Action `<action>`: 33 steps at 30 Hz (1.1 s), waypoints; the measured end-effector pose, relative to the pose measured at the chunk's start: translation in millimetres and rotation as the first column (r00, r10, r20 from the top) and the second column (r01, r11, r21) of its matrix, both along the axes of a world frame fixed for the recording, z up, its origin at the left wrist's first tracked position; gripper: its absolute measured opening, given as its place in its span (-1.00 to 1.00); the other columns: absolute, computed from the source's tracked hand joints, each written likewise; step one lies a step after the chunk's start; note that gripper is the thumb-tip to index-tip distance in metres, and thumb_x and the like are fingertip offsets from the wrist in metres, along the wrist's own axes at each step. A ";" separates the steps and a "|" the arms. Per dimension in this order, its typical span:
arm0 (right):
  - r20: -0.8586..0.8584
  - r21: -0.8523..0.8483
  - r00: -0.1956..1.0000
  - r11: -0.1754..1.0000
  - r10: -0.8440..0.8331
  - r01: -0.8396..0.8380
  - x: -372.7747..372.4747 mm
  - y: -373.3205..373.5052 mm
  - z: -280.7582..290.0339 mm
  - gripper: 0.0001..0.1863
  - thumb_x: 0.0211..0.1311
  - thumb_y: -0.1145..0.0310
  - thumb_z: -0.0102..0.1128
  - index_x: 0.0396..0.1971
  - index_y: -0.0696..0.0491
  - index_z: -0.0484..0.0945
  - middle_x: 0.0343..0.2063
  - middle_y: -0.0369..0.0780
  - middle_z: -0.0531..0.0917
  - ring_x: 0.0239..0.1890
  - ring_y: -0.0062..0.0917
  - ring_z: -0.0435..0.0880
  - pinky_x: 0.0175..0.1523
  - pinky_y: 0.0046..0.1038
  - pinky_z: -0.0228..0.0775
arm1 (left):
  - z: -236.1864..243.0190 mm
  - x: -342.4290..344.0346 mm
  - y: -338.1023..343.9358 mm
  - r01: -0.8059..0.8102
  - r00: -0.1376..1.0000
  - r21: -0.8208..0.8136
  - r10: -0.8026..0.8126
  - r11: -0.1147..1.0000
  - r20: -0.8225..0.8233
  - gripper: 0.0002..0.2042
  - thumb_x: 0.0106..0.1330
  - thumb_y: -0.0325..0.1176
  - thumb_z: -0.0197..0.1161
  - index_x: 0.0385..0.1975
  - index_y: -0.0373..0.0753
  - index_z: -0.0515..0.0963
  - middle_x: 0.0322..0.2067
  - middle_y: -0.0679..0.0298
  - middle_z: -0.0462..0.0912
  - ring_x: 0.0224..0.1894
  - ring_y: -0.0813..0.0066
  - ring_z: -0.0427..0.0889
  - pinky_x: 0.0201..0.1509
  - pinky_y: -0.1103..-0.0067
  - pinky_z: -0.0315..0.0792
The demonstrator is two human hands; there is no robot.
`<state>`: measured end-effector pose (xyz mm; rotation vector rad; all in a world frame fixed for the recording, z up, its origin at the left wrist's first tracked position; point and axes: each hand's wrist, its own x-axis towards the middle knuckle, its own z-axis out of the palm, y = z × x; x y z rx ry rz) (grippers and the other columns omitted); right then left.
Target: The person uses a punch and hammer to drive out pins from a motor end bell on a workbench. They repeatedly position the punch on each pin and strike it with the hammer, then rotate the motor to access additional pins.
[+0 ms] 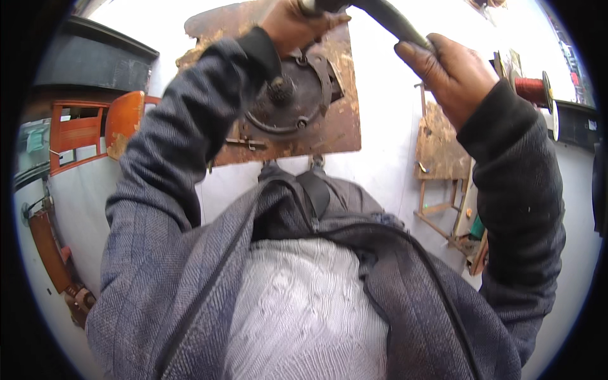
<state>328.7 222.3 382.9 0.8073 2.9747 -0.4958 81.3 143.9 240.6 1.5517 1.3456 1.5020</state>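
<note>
Head view: left hand (294, 28) curled, one finger jutting, on left end of grey bar (396, 24); right hand (455, 73) closed round right end. Bar aloft, apart from round metal part (288, 109) on worn table (339, 130). Seems mid-job; amount left, cannot tell.

Bright glare whitens the top; fisheye edges curve into black.

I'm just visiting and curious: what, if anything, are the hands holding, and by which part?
The right hand grips a grey bar by its lower-right end. The left hand meets the top edge; its hold cannot be told.
</note>
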 end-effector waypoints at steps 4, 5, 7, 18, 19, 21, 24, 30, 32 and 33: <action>-0.130 -0.092 0.991 0.995 0.019 -0.031 20.5 4.4 -3.1 -0.25 0.47 -0.32 -0.03 -0.38 0.20 0.59 -0.69 -0.12 0.53 -0.64 -0.34 0.58 -0.46 -0.33 0.48 | 10.7 -13.1 -6.6 0.149 0.986 -0.225 -0.127 0.963 0.110 -0.84 0.40 -0.32 0.40 -0.16 -0.22 0.64 -0.51 0.47 0.57 -0.51 0.68 0.51 -0.45 0.66 0.45; -0.130 -0.108 0.990 0.992 0.047 -0.061 22.3 3.7 -0.6 -0.26 0.48 -0.31 -0.04 -0.38 0.20 0.58 -0.68 -0.10 0.53 -0.65 -0.34 0.57 -0.48 -0.34 0.47 | 9.3 -12.3 -6.1 0.158 0.987 -0.233 -0.145 0.960 0.071 -0.83 0.40 -0.32 0.41 -0.15 -0.22 0.63 -0.52 0.48 0.57 -0.51 0.68 0.51 -0.44 0.65 0.46; -0.033 -0.030 0.999 1.000 0.006 -0.007 16.4 -3.1 1.0 -0.27 0.49 -0.30 -0.04 -0.38 0.20 0.58 -0.68 -0.09 0.54 -0.65 -0.34 0.58 -0.48 -0.35 0.47 | 8.1 -15.6 -3.4 0.235 0.971 -0.271 -0.211 0.933 0.116 -0.78 0.38 -0.33 0.42 -0.08 -0.24 0.61 -0.45 0.44 0.59 -0.42 0.66 0.54 -0.34 0.59 0.51; -0.026 -0.018 0.997 0.997 0.074 -0.074 -2.7 -9.6 3.7 -0.32 0.50 -0.24 0.01 -0.38 0.20 0.58 -0.68 -0.07 0.55 -0.65 -0.25 0.59 -0.44 -0.28 0.48 | 11.8 18.0 -22.7 -0.111 0.864 -0.070 0.131 0.991 0.486 -0.68 0.34 -0.50 0.40 0.07 -0.30 0.56 -0.16 0.29 0.67 -0.10 0.50 0.63 0.04 0.53 0.54; 0.072 -0.015 0.997 1.000 0.018 -0.017 -3.2 -10.9 4.0 -0.35 0.51 -0.22 0.00 -0.32 0.19 0.57 -0.66 -0.11 0.53 -0.64 -0.32 0.56 -0.44 -0.31 0.46 | 6.9 20.7 -25.9 -0.153 0.886 -0.074 0.170 0.985 0.432 -0.69 0.33 -0.54 0.39 0.05 -0.31 0.56 -0.16 0.28 0.68 -0.10 0.50 0.63 0.04 0.52 0.55; 0.080 -0.045 0.993 0.996 0.084 -0.080 -5.8 -13.8 5.5 -0.41 0.54 -0.17 -0.02 -0.20 0.17 0.54 -0.62 -0.18 0.49 -0.61 -0.45 0.50 -0.44 -0.39 0.42 | -3.8 17.4 -32.0 -0.192 0.950 -0.111 0.213 0.975 0.226 -0.71 0.32 -0.62 0.29 0.03 -0.33 0.58 -0.15 0.28 0.68 -0.09 0.50 0.63 0.04 0.52 0.55; 0.057 -0.067 0.991 0.991 0.120 -0.116 -9.7 -15.7 7.3 -0.42 0.55 -0.16 -0.01 -0.22 0.17 0.53 -0.63 -0.16 0.50 -0.63 -0.44 0.50 -0.46 -0.37 0.40 | -18.5 3.4 -31.1 -0.111 0.993 0.069 0.108 0.991 0.052 -0.69 0.31 -0.64 0.19 0.04 -0.34 0.57 -0.16 0.28 0.67 -0.11 0.51 0.63 0.00 0.52 0.55; 0.047 -0.117 0.996 0.991 0.070 -0.064 5.2 -3.2 -4.2 -0.43 0.55 -0.14 0.01 -0.23 0.18 0.53 -0.65 -0.16 0.50 -0.65 -0.43 0.48 -0.47 -0.36 0.43 | -16.3 -0.8 -20.3 -0.053 0.998 0.159 0.047 0.986 0.042 -0.69 0.33 -0.61 0.21 0.07 -0.32 0.56 -0.13 0.29 0.65 -0.11 0.51 0.62 -0.06 0.53 0.55; 0.048 -0.114 0.996 0.991 0.074 -0.068 10.1 -0.6 -9.9 -0.43 0.55 -0.14 0.00 -0.23 0.17 0.54 -0.65 -0.16 0.50 -0.65 -0.45 0.49 -0.48 -0.38 0.42 | -12.7 5.1 -19.9 -0.169 0.986 -0.086 0.169 0.982 -0.006 -0.73 0.34 -0.59 0.26 0.02 -0.30 0.59 -0.17 0.31 0.66 -0.15 0.54 0.62 -0.12 0.55 0.56; 0.050 -0.112 0.995 0.991 0.084 -0.078 10.8 0.1 -8.5 -0.43 0.55 -0.14 0.00 -0.23 0.17 0.54 -0.64 -0.16 0.50 -0.65 -0.45 0.50 -0.48 -0.38 0.42 | -12.1 7.7 -20.2 -0.235 0.972 -0.204 0.232 0.950 -0.040 -0.75 0.34 -0.58 0.28 0.00 -0.29 0.60 -0.19 0.32 0.66 -0.16 0.56 0.62 -0.15 0.56 0.56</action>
